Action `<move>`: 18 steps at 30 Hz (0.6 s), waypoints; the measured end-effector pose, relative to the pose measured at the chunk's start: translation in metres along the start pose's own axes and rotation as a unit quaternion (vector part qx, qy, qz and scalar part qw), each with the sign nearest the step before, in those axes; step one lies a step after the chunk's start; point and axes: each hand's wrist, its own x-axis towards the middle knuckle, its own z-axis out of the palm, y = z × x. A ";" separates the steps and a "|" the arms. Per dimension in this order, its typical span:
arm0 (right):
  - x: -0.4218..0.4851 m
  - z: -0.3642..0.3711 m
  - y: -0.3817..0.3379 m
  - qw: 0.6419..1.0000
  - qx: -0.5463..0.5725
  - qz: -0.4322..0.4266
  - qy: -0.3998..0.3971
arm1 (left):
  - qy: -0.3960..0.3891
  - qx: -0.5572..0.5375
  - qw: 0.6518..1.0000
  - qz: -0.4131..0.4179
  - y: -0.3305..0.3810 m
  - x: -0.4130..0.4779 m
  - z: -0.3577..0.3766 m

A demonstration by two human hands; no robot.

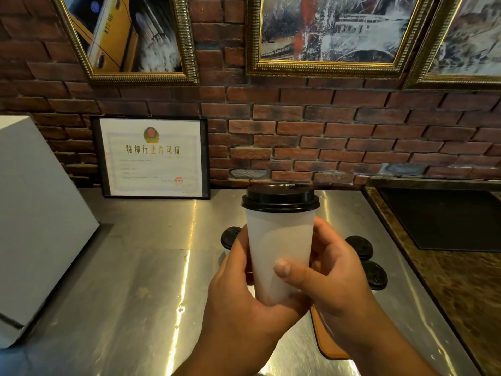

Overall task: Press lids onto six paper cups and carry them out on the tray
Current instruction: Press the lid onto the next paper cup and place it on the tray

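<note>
A white paper cup (279,240) with a black lid (280,198) on its rim is held up above the steel counter. My left hand (238,289) wraps its lower left side and base. My right hand (330,272) grips it from the right, thumb across the front. Behind my hands, black lids of other cups show: one at the left (230,237), two at the right (360,246) (375,274). An orange-brown tray (325,340) peeks out under my right wrist, mostly hidden.
The steel counter (141,280) runs to a brick wall. A white box (35,221) stands at the left, a framed certificate (153,157) leans on the wall, and a dark inset panel (444,218) sits in a brown stone top at the right.
</note>
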 end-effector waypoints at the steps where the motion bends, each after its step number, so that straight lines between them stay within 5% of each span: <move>1: 0.000 0.000 0.000 1.000 0.000 -0.001 0.003 | -0.003 -0.001 1.000 -0.003 0.000 0.000 0.000; 18: -0.003 -0.005 0.003 0.999 0.017 -0.019 0.033 | -0.020 -0.003 1.000 -0.009 0.002 -0.007 0.001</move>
